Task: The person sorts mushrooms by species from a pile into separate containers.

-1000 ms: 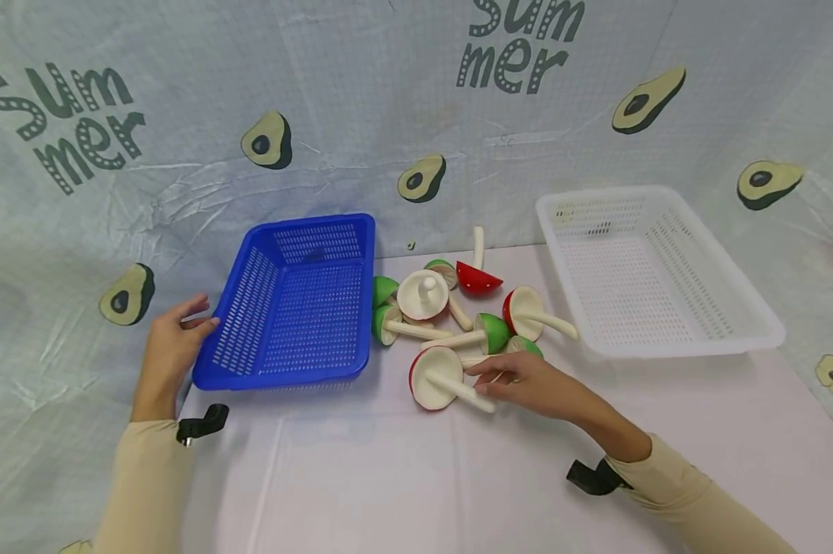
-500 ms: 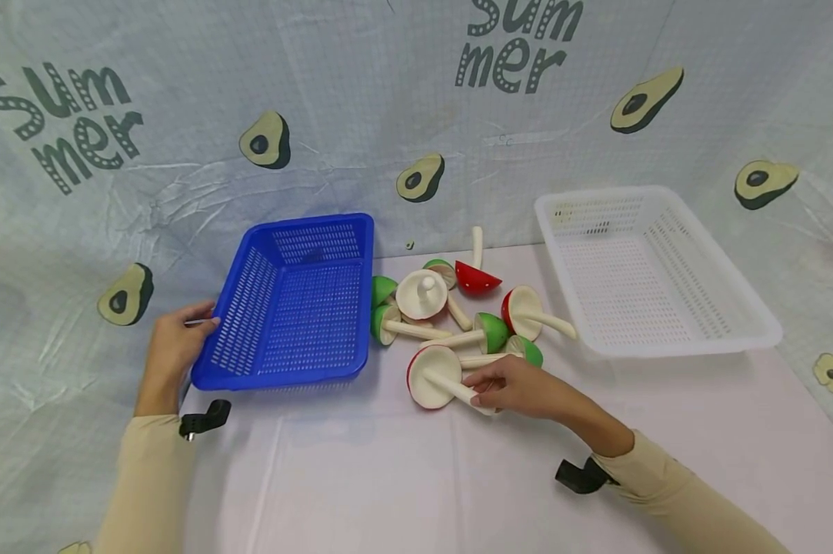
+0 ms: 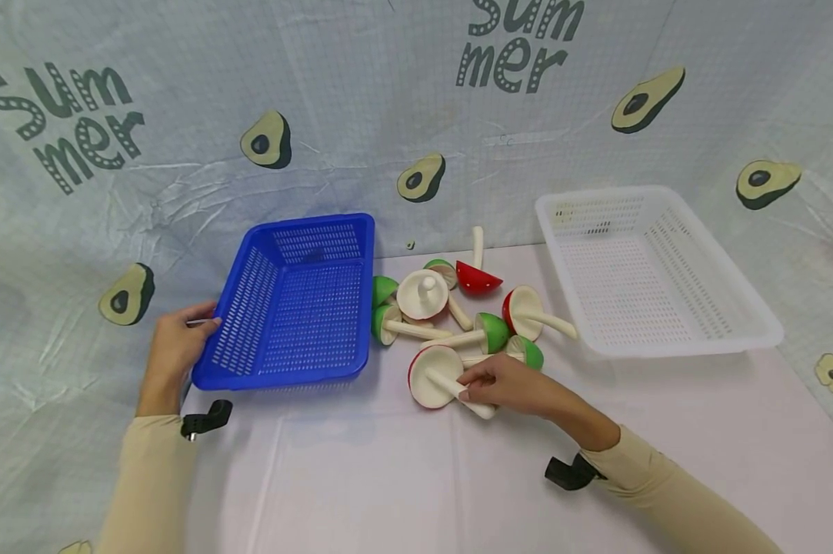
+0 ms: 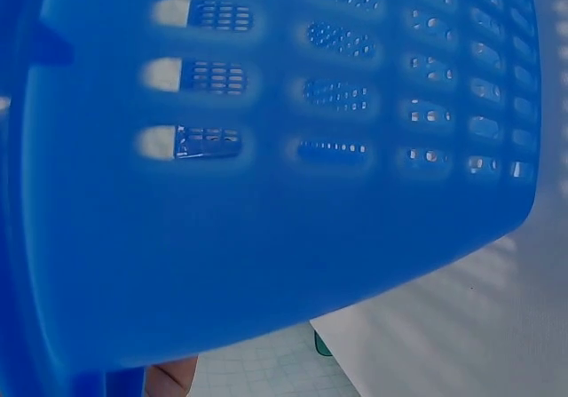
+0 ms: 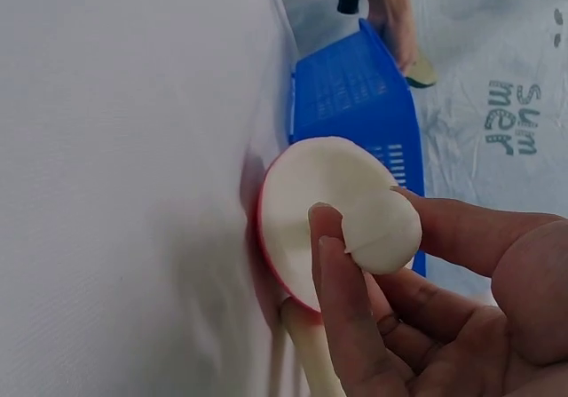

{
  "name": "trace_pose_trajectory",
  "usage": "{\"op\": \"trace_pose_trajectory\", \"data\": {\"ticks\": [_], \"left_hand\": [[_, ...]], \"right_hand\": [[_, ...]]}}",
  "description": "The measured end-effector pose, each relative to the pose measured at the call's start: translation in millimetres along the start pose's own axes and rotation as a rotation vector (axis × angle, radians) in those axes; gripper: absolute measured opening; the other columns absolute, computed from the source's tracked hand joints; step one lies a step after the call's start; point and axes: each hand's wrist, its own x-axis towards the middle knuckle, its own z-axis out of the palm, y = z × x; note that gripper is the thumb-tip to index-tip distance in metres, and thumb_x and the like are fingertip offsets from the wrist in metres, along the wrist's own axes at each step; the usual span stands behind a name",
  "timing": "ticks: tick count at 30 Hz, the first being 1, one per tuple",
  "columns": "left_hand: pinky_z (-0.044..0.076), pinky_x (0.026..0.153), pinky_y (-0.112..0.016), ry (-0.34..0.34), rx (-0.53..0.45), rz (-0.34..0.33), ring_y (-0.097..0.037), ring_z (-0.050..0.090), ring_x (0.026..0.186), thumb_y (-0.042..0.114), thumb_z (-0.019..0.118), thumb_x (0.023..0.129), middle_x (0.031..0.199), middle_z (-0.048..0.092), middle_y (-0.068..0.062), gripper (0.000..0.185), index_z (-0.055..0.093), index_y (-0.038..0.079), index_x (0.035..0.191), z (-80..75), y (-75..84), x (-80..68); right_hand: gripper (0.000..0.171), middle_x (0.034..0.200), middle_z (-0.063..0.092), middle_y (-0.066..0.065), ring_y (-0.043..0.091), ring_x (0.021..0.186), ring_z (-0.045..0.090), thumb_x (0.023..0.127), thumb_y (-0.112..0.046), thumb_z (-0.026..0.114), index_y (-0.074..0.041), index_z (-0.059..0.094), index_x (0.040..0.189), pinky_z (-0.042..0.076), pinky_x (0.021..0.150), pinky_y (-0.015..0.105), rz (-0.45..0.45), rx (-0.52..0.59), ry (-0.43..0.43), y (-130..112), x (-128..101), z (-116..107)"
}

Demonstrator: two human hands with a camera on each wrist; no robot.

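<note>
A toy mushroom (image 3: 433, 377) with a red-edged cap and a thick white stem lies at the front of the pile, its pale underside up. My right hand (image 3: 509, 385) pinches its stem; in the right wrist view, thumb and fingers (image 5: 342, 299) stand on both sides of the round stem end (image 5: 383, 233). On the left, my left hand (image 3: 174, 346) grips the near-left rim of a blue plastic basket (image 3: 368, 323). The basket's slotted wall (image 4: 204, 246) fills most of the left wrist view and hides nearly all of that hand.
Several more toy mushrooms, some green-capped like this one (image 3: 492, 332) and some red like this one (image 3: 478, 278), lie between the baskets. A white slotted basket (image 3: 728, 296) stands at right on the pale table (image 3: 361, 477). Behind hangs a printed sheet (image 3: 347, 92).
My right hand has moved slightly left along the stem, and its fingers have closed on it. The left hand stays at the blue basket's rim; the mushrooms lie as before.
</note>
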Motion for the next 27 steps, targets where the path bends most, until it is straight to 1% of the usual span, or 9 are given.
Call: {"op": "trace_pose_trajectory", "data": {"ticks": [4, 8, 12, 16, 19, 22, 24, 27], "left_hand": [[0.046, 0.074, -0.02, 0.002, 0.001, 0.001, -0.034, 0.057, 0.115, 0.015, 0.051, 0.106, 0.143, 0.053, -0.026, 0.047, 0.046, 0.004, 0.151, 1.0, -0.1, 1.0], [0.046, 0.073, -0.02, 0.003, 0.0, -0.001, -0.035, 0.058, 0.115, 0.015, 0.051, 0.106, 0.143, 0.053, -0.026, 0.047, 0.046, 0.004, 0.151, 1.1, 0.8, 1.0], [0.046, 0.072, -0.02, -0.003, -0.003, -0.01, -0.035, 0.058, 0.115, 0.016, 0.051, 0.106, 0.144, 0.052, -0.027, 0.047, 0.045, 0.004, 0.152, 0.1, 0.8, 0.9], [0.046, 0.073, -0.019, -0.002, -0.009, -0.012, -0.034, 0.058, 0.114, 0.016, 0.05, 0.107, 0.143, 0.053, -0.026, 0.047, 0.046, 0.005, 0.152, -0.2, 1.9, 0.1], [0.046, 0.075, -0.021, 0.003, -0.011, -0.007, -0.034, 0.058, 0.115, 0.016, 0.05, 0.107, 0.143, 0.053, -0.025, 0.046, 0.046, 0.005, 0.151, -0.2, 2.1, -1.1], [0.048, 0.08, -0.028, 0.005, -0.011, -0.01, -0.036, 0.057, 0.118, 0.017, 0.049, 0.107, 0.145, 0.052, -0.025, 0.047, 0.046, 0.005, 0.152, -0.3, 1.6, -2.3], [0.051, 0.086, -0.036, 0.007, -0.013, -0.013, -0.037, 0.055, 0.12, 0.017, 0.049, 0.107, 0.147, 0.051, -0.025, 0.047, 0.045, 0.005, 0.152, -0.2, 1.1, -2.9], [0.049, 0.097, -0.048, 0.009, -0.021, -0.018, -0.039, 0.054, 0.124, 0.018, 0.049, 0.107, 0.149, 0.049, -0.025, 0.047, 0.044, 0.005, 0.153, 0.7, 0.7, -4.2]], "right_hand": [[0.033, 0.088, 0.064, -0.002, 0.012, 0.083, 0.052, 0.093, -0.017, 0.073, 0.001, 0.071, 0.121, 0.044, 0.069, 0.02, 0.007, 0.057, -0.001, 1.9, 0.7, -0.3], [0.035, 0.099, 0.07, 0.002, 0.012, 0.085, 0.058, 0.094, -0.016, 0.072, 0.002, 0.069, 0.125, 0.048, 0.07, 0.02, 0.008, 0.101, -0.005, 5.4, 0.2, -1.1], [0.034, 0.104, 0.073, 0.008, 0.012, 0.087, 0.063, 0.096, -0.014, 0.07, 0.003, 0.068, 0.125, 0.052, 0.074, 0.021, -0.003, 0.168, -0.026, 7.1, -1.4, -1.2], [0.034, 0.108, 0.073, 0.016, 0.013, 0.089, 0.065, 0.097, -0.014, 0.069, 0.002, 0.067, 0.127, 0.055, 0.077, 0.024, 0.002, 0.22, -0.037, 6.0, -2.9, -2.6], [0.035, 0.11, 0.072, 0.019, 0.016, 0.091, 0.066, 0.097, -0.015, 0.068, 0.001, 0.066, 0.128, 0.055, 0.078, 0.025, 0.011, 0.249, -0.04, 4.5, -3.7, -4.0], [0.035, 0.11, 0.072, 0.017, 0.017, 0.093, 0.066, 0.098, -0.015, 0.067, 0.0, 0.066, 0.129, 0.056, 0.079, 0.026, 0.011, 0.283, -0.05, 2.6, -4.1, -5.2], [0.036, 0.109, 0.072, 0.014, 0.018, 0.093, 0.067, 0.098, -0.015, 0.067, 0.001, 0.065, 0.13, 0.056, 0.079, 0.026, 0.004, 0.31, -0.062, 2.0, -4.3, -5.8], [0.039, 0.109, 0.073, 0.012, 0.018, 0.095, 0.068, 0.097, -0.015, 0.068, 0.001, 0.063, 0.132, 0.057, 0.08, 0.028, 0.0, 0.353, -0.08, 1.1, -4.6, -6.2]]}}
